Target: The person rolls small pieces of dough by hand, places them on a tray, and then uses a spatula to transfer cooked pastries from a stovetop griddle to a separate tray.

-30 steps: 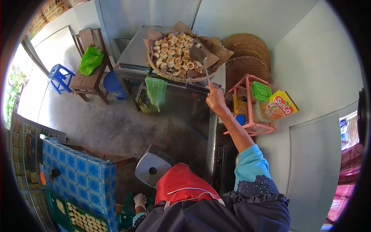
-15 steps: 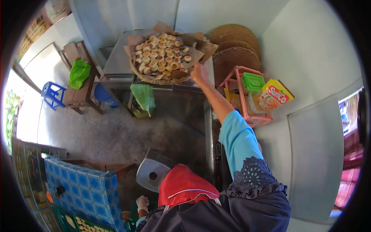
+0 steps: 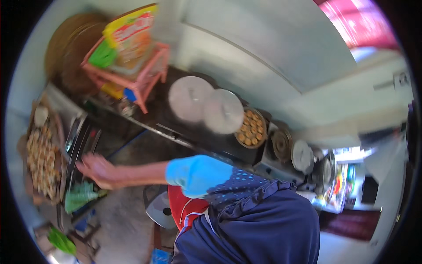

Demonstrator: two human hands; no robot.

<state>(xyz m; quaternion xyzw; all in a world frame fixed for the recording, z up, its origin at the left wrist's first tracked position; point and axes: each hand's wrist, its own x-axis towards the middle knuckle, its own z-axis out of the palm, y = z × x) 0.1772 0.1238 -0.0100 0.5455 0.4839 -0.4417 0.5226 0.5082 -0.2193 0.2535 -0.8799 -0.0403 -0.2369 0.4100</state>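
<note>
My right hand (image 3: 100, 171), bare and blurred by motion, reaches out to the left with its fingers stretched and nothing visible in it. It is beside the metal table edge, close to a paper-lined woven basket (image 3: 62, 149) but apart from it. In the basket lie many small round browned pastries (image 3: 44, 160) and a pale round piece (image 3: 41, 115). Below the hand hangs a pale green plastic bag (image 3: 80, 198). My left hand is out of view.
Two round pale lids (image 3: 191, 99) rest on the dark counter beside a round pan (image 3: 251, 128) of browned pastries. More lidded pans stand farther right. A pink rack (image 3: 147, 83) holds a yellow packet (image 3: 132, 28) and a green box (image 3: 103, 53). Woven trays (image 3: 66, 46) lean behind it.
My view has swung right, bringing the counter with lids and pan into sight. My right hand has left the basket's edge and its fingers have opened. The gloved left hand has gone out of view.
</note>
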